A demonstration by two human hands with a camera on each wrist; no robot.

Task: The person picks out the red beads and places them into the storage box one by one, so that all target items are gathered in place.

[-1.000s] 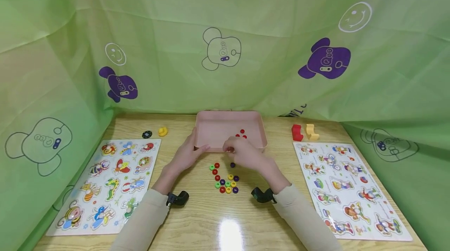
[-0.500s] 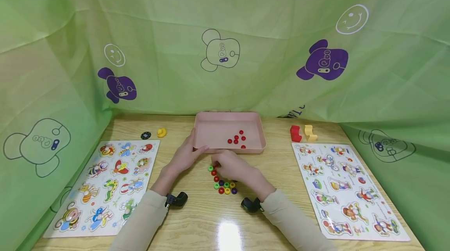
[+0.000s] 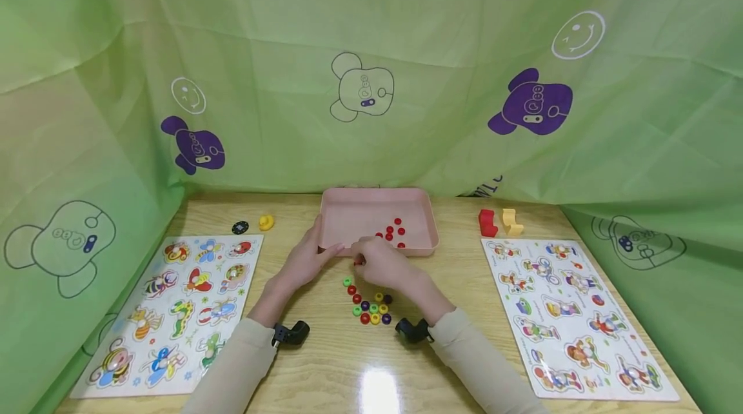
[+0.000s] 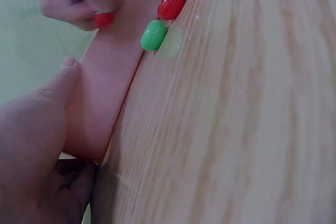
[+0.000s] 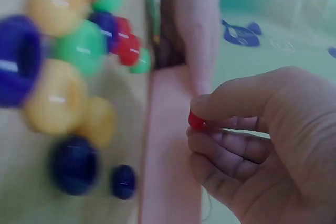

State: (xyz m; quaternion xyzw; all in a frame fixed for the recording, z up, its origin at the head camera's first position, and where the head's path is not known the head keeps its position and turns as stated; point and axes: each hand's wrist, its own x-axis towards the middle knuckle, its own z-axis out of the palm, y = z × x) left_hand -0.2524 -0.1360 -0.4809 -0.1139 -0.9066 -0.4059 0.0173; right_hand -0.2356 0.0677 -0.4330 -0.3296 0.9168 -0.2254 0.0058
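My left hand (image 3: pixel 302 262) holds the front left corner of a shallow pink tray (image 3: pixel 339 207), thumb at its front rim and fingers by its left side. A red bead (image 5: pixel 196 120) is pinched between the thumb and fingertips of my right hand (image 3: pixel 384 264), over the tray's front edge. Inside the tray lie several red beads (image 3: pixel 389 237), towards the right. On the table in front sits a loose group of beads: green bead (image 3: pixel 347 282), red bead (image 3: pixel 351 289), yellow bead (image 3: pixel 375 319) and purple bead (image 3: pixel 386 319) among them. Part of the tray's front wall is behind my right hand.
Picture puzzle boards lie left (image 3: pixel 168 311) and right (image 3: pixel 571 317) on the wooden table (image 3: pixel 325 375). A yellow duck (image 3: pixel 266 222) and black disc (image 3: pixel 240 227) are back left. Red block (image 3: pixel 487 223) and yellow block (image 3: pixel 512 222) stand back right. A green curtain (image 3: pixel 278 143) encloses the table.
My right hand came from the tray to the beads on the table, took a red bead and lifted it towards the tray's front edge. More red beads show in the tray. The left hand stayed.
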